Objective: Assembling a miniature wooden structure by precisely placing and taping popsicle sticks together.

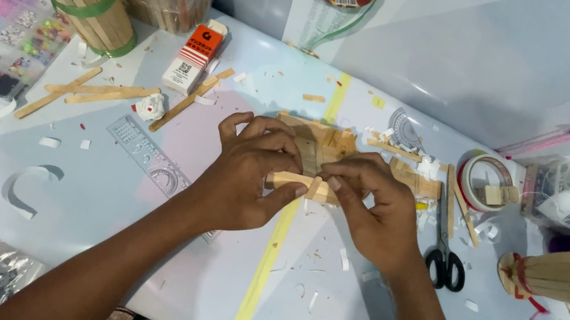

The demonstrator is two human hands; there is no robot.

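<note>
- The left hand [244, 176] and the right hand [370, 206] meet at the middle of the pale blue table [131, 234], both on a flat panel of wooden craft sticks [318, 150].
- The panel lies on the table directly under and just beyond the fingertips. Its far part shows between the two hands; the near edge, a single stick [294, 182], runs left to right, so its long axis crosses the line of both forearms.
- Left hand: fingers curled over the panel's left end, thumb under the near stick, pinching it.
- Right hand: fingers bent and pressed together on the panel's right end, thumb tip touching the near stick from the right.
- Both hands are equally near; the thumbs almost meet at the stick's middle.
- Loose sticks [90, 93] lie well apart to the left, near a clear ruler [145, 155].
- Black-handled scissors [445, 262] lie just beside the right wrist; a tape roll [488, 182] sits beyond them.
</note>
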